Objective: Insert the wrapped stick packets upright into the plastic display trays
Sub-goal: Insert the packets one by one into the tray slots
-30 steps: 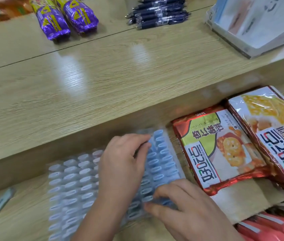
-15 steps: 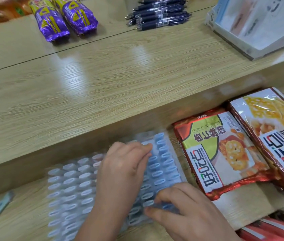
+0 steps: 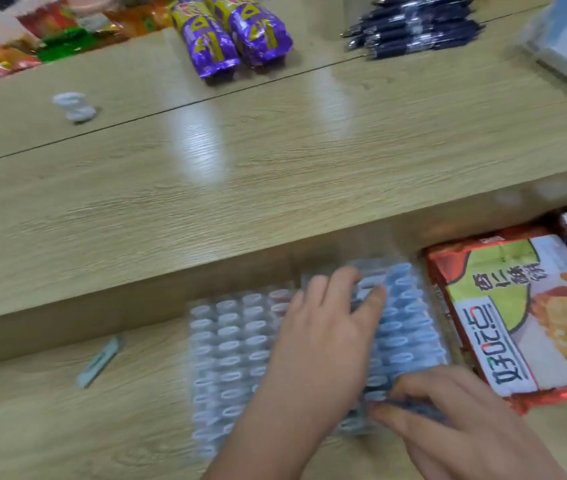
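1. Packed upright in close rows in clear plastic display trays [image 3: 368,264]: blue-and-white wrapped stick packets [image 3: 230,344], just left of a red-and-green foil biscuit pack [image 3: 517,317].
2. Laid flat across the packet tops, left of the biscuit pack: left hand [image 3: 323,344], fingers [image 3: 346,280] straight and slightly apart, pressing rather than gripping.
3. At the trays' near corner, beside the biscuit pack: right hand [image 3: 455,420], fingers [image 3: 413,384] curled against the thumb, pinching at the near edge. Too blurred to tell rim from packet.
4. Lying flat, well left of the biscuit pack: one loose pale wrapped stick [image 3: 100,362], not yet slotted.
5. Likely handling of the packets: light and thin, with slick film over a stiffer core, easily creased if squeezed mid-length. Best taken by the upper end between thumb and forefinger and lowered straight into a slot.
6. Probably flimsy too, the thin moulded trays. Apt to flex and slide, so worth steadying with a flat palm and lifting by the rim, never by the packets.
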